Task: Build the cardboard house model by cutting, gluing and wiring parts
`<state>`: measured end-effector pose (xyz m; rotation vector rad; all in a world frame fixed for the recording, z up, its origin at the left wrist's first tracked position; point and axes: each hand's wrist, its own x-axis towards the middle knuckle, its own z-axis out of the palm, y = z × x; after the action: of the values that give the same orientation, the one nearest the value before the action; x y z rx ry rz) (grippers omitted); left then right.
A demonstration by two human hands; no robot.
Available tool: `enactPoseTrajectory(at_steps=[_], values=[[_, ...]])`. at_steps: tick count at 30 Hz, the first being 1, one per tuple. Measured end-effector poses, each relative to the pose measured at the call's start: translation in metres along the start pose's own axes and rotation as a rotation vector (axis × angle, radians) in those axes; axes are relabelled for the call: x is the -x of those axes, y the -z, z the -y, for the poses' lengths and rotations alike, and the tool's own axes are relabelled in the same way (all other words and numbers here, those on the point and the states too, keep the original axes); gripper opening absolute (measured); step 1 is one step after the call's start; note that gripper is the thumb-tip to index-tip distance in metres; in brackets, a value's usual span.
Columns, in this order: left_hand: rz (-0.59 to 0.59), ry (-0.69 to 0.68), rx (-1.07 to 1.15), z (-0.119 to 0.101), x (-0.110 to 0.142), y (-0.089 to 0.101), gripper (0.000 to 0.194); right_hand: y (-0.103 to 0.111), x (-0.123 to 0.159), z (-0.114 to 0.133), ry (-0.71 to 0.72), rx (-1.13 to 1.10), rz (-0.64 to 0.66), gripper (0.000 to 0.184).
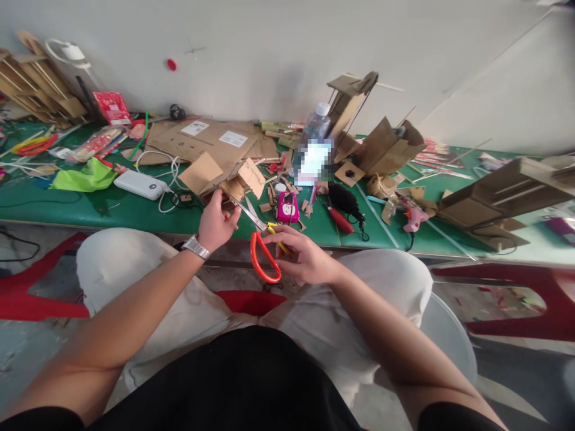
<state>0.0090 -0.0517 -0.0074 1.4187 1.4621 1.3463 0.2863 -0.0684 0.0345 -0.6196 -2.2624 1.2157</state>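
Note:
My left hand (pixel 218 222) is closed on the near edge of a small folded cardboard construction (pixel 250 175), which has flaps sticking out and dark marks on one face. In my right hand (pixel 308 254) is a pair of scissors (pixel 259 222) with one orange and one yellow handle. The blades are parted and point up and left, their tips beside the cardboard and my left fingers. Whether the blades touch the cardboard I cannot tell. A magenta case with a white face drawing (pixel 287 207) lies just right of the blades.
Along the green table (pixel 377 227) stand a clear bottle (pixel 317 123), a lit phone (pixel 313 161) and tall cardboard structures (pixel 498 194). A white power bank (pixel 140 185) with cables lies left. A red-handled tool (pixel 340 220) and a pink glue gun (pixel 414 216) lie right.

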Motion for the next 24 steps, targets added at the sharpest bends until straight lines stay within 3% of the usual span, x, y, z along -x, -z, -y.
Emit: enactPoseTrajectory(at_steps=[6, 11, 13, 16, 19, 24], values=[[-0.041, -0.057, -0.199, 0.002, -0.001, -0.001, 0.042, 0.000, 0.000, -0.003, 0.044, 0.021, -0.113, 0.061], [-0.048, -0.097, -0.255, 0.007, -0.002, -0.004, 0.045, -0.007, 0.001, -0.012, -0.148, -0.278, -0.405, 0.070], [-0.026, -0.080, -0.189, 0.005, -0.001, -0.004, 0.050, -0.007, -0.001, -0.015, -0.197, -0.391, -0.454, 0.073], [0.054, -0.030, 0.039, -0.003, -0.001, -0.005, 0.054, -0.003, -0.005, -0.014, -0.226, -0.526, -0.459, 0.076], [0.128, 0.034, 0.285, -0.013, 0.000, -0.006, 0.054, 0.001, -0.006, -0.010, -0.228, -0.561, -0.443, 0.063], [0.181, 0.143, 0.370, -0.017, 0.004, -0.002, 0.048, 0.001, -0.005, -0.010, -0.246, -0.478, -0.369, 0.050]])
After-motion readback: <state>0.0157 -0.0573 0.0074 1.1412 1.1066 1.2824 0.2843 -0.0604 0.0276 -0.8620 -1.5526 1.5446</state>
